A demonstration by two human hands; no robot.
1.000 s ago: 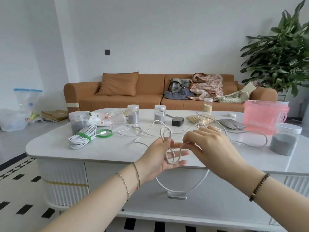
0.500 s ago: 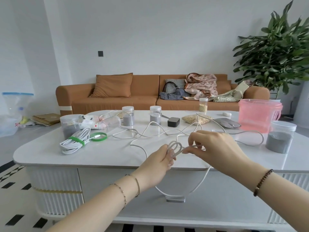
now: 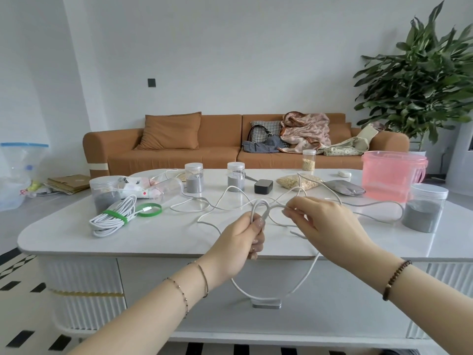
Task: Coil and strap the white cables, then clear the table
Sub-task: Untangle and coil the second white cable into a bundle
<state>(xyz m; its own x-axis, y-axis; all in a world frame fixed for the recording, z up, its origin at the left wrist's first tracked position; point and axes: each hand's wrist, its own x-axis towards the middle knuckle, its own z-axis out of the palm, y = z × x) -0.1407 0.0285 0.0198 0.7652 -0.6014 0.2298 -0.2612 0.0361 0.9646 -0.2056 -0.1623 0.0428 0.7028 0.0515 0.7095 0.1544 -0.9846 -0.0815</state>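
My left hand (image 3: 240, 242) is curled round a few small loops of the cable (image 3: 266, 213). The fist is upright so the loops stand free above my thumb and cannot spring apart. My right hand (image 3: 330, 226), just beside it at 3 o'clock, pinches the next stretch of the same cable between thumb and fingertips, to feed it in for another turn. The slack hangs off the near edge of the worktop (image 3: 158, 234) at 6 o'clock and trails across it toward 12 and 2 o'clock, so most of it is not yet wound. At 9 o'clock lies a finished coil (image 3: 112, 219), bound in green. A spare green strap (image 3: 156, 213) sits just beside it, handy, I judge, for this one. The pink basket (image 3: 389, 178) waits at 2 o'clock.
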